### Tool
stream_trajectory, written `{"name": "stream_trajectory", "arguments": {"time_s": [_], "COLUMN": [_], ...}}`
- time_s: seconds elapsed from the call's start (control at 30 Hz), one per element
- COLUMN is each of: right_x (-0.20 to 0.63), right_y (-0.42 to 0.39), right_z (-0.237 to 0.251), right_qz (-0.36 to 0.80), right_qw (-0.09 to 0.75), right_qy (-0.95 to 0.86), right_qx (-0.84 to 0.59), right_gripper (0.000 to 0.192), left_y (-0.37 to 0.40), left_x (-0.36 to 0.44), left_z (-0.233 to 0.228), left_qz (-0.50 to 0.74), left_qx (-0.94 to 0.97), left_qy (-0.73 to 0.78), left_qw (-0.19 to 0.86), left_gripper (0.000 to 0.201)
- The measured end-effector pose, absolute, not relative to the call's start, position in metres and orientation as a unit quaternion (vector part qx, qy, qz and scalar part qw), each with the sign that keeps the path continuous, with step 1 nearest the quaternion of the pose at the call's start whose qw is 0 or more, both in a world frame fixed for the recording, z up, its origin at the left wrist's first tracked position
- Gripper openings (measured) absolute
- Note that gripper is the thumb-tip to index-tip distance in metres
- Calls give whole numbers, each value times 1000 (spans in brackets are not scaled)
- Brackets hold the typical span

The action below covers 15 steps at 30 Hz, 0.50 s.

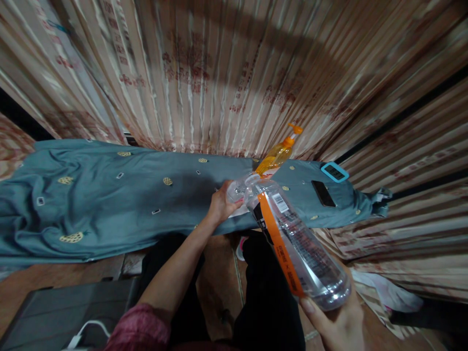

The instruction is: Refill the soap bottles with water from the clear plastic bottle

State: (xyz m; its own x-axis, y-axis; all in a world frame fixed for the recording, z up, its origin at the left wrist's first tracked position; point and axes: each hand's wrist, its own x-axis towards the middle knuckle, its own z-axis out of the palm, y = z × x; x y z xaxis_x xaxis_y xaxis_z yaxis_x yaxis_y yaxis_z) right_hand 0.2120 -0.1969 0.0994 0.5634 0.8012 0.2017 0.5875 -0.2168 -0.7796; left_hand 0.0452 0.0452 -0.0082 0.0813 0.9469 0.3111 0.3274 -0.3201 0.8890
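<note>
My right hand (pixel 341 317) is wrapped round the base of a large clear plastic bottle (pixel 310 248) with an orange and black label. The bottle is tilted, its neck end pointing away from me toward a clear plastic cup (pixel 236 190). My left hand (pixel 220 204) is closed around this cup, which is tipped and meets or overlaps the bottle's neck; I cannot tell whether they touch. Right behind the cup stands a pump bottle (pixel 276 157) of amber liquid with an orange pump. Something white (pixel 239 210) lies below the cup, partly hidden.
A teal cloth with pineapple prints (pixel 146 195) covers the long narrow table. On its right part lie a dark phone (pixel 323 193) and a blue-framed digital clock (pixel 335 166). Patterned curtains (pixel 219 73) hang behind. A dark grey case (pixel 66 312) with a white cable is at lower left.
</note>
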Motion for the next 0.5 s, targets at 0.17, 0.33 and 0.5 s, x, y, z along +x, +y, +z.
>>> {"name": "stream_trajectory", "arguments": {"time_s": [0.17,0.33,0.5], "right_x": [211,210,210], "right_y": [-197,-197,-197], "right_z": [98,98,99], "right_qz": [129,147,141], "right_qw": [444,457,454], "right_qy": [-441,-443,-444], "right_qx": [-769,-757,-760], "right_gripper": [84,81,80], "left_y": [46,46,47], "left_x": [45,45,46], "left_z": [-8,-10,-13], "left_qz": [482,482,489], "left_qx": [661,660,659], "left_qy": [475,474,472], "left_qw": [324,326,321], "left_gripper": [56,56,58]}}
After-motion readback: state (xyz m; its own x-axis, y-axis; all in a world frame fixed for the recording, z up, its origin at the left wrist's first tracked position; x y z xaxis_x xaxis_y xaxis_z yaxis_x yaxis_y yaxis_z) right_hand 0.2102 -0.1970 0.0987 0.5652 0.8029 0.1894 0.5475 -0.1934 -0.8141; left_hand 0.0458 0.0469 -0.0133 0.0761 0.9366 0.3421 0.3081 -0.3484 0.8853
